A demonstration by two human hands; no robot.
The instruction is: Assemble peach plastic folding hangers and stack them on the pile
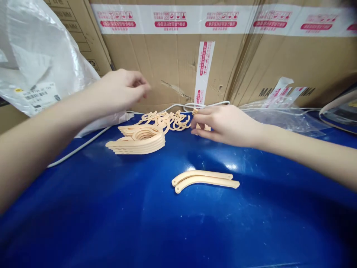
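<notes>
Blurred by motion, my left hand (126, 91) is raised in front of the cardboard, fingers loosely bent and nothing visible in them. Below it lies a neat stack of beige curved pieces (139, 146), nested on each other. Behind the stack is a loose heap of thin beige hooks (167, 121). My right hand (223, 124) reaches down to the right of the heap, fingers apart around small beige pieces (206, 127) that they partly hide. Nearer to me, two beige bent arms (206, 178) with a hole at the end lie side by side, looking like folding-hanger parts.
Large cardboard boxes (145, 63) stand behind the blue tabletop (117, 216). A white plastic bag (41, 48) is at the left, and clear plastic wrapping (287, 119) lies at the back right. A white cable (80, 147) runs along the back and left.
</notes>
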